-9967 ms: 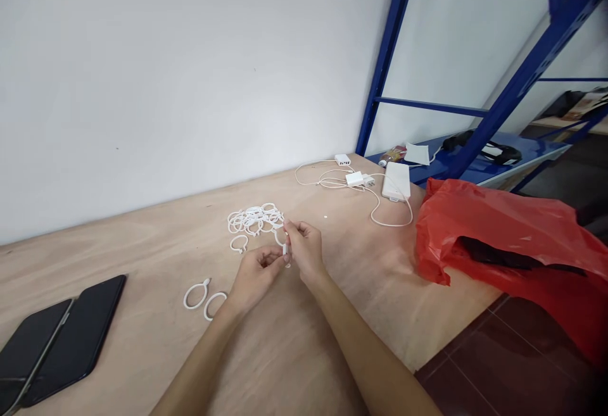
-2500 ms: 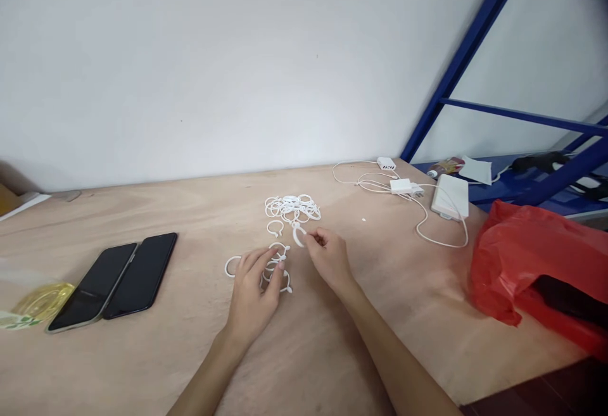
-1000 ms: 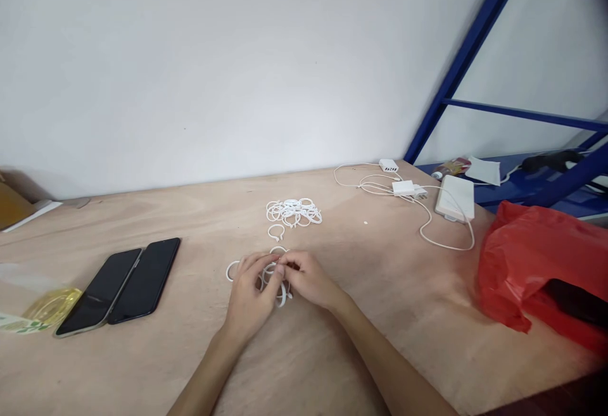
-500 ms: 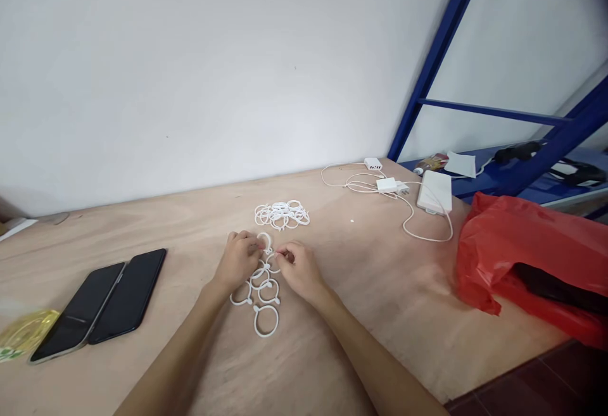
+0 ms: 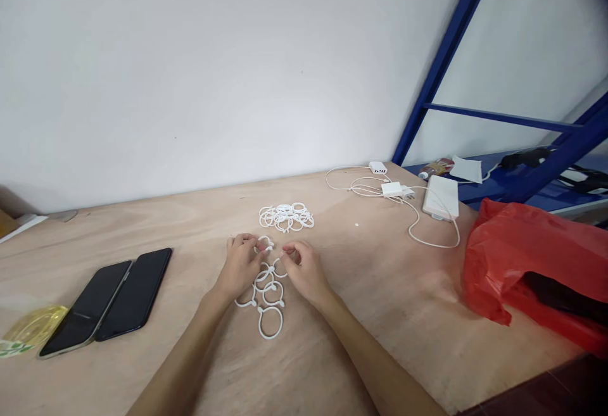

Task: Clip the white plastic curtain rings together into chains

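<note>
My left hand (image 5: 242, 263) pinches a white ring (image 5: 266, 243) at its left side, just above the table. Close by on the right, my right hand (image 5: 304, 270) has its thumb and forefinger curved near each other, apart from that ring; whether something small is between them is hard to see. Below and between the hands lie several loose white rings (image 5: 270, 323) with small knobs, some overlapping. Farther back, a pile of white rings (image 5: 287, 217) rests on the wooden table (image 5: 361, 346).
Two dark phones (image 5: 133, 294) lie side by side at the left, by a yellow coil (image 5: 35, 328). White cables with a charger (image 5: 392, 189), a white box (image 5: 441, 197) and a red plastic bag (image 5: 532, 239) are at the right, near a blue metal frame (image 5: 437, 64).
The held ring has tilted flatter in my left hand, and my right fingertips have moved away from it. The whole view has shifted slightly.
</note>
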{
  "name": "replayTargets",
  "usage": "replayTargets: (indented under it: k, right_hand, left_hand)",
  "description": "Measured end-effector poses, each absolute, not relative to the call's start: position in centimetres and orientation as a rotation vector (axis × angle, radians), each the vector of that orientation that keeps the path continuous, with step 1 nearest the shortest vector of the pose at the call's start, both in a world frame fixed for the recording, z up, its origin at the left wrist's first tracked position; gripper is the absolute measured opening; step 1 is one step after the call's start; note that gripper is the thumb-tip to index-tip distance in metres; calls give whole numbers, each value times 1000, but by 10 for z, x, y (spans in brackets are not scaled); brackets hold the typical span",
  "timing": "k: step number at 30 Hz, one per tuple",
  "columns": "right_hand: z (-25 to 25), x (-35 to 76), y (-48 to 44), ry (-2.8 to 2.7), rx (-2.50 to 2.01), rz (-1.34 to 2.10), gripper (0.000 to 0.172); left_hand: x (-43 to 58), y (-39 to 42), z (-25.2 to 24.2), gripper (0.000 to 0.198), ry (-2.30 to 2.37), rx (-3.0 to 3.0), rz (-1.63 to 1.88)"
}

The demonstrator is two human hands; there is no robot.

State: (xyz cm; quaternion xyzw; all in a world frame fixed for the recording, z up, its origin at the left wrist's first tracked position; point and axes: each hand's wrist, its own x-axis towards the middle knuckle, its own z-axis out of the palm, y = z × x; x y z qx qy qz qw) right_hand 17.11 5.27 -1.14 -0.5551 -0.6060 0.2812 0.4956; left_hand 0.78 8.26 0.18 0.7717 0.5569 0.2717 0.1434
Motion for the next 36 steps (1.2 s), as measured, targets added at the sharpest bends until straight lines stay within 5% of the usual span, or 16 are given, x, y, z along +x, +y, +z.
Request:
replayTargets:
  k: [11, 36]
  right_hand:
    - [6, 163, 40, -1400, -1085, 967, 19]
    - [11, 162, 35, -1279, -1024, 1292, 21]
  left_hand:
    - [18, 22, 14, 24, 1533, 1791, 1188]
    - [28, 11, 12, 27, 1340, 1788, 1094]
